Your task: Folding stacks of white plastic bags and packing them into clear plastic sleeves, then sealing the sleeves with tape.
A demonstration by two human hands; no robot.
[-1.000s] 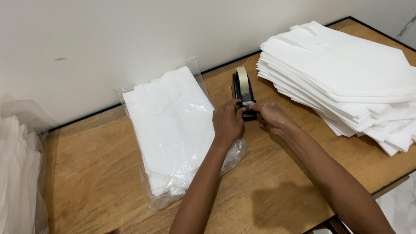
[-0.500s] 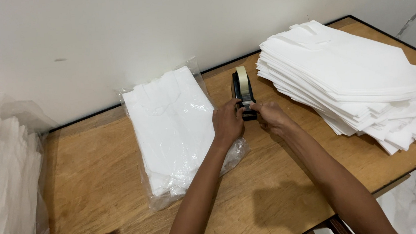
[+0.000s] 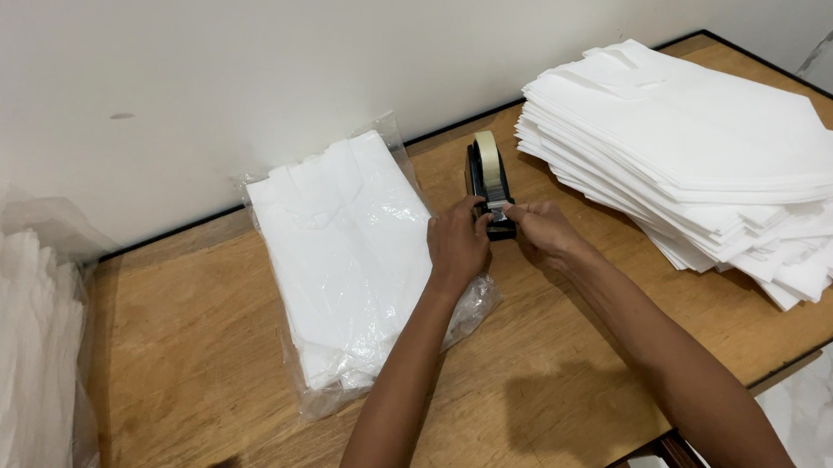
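A black tape dispenser (image 3: 485, 180) with a roll of pale tape stands on the wooden table (image 3: 209, 383) near the wall. Both my hands meet at its near end. My left hand (image 3: 458, 243) grips the dispenser's front, resting partly on a clear plastic bag packed with white folded bags (image 3: 344, 260). My right hand (image 3: 540, 232) pinches the tape end at the cutter; the tape itself is too small to make out between the fingers.
A tall loose stack of white folded bags (image 3: 721, 157) lies on the right side of the table. More bagged white material (image 3: 6, 360) sits at the far left. A white wall runs behind. The table's front edge drops to a pale floor at lower right.
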